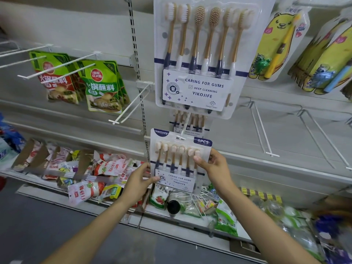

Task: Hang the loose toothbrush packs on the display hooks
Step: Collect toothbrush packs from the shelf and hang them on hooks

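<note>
While both hands are holding it by its side edges, the toothbrush pack is standing upright in front of the shelving, with its long axis running up and down, the six brush heads pointing up and the printed label at the bottom. The left hand is pinching the lower left edge, thumb on the front and fingers curled behind; the right hand is gripping the right edge, thumb pressing on the front near the brush heads. The hang slot at the top of the pack is sitting at the tip of a white display hook, and more packs of the same kind are hanging farther back on that hook, but I cannot count them. One larger-looking pack is hanging above, nearer to the camera. On the left, two rows of green sauce pouches are hanging.
</note>
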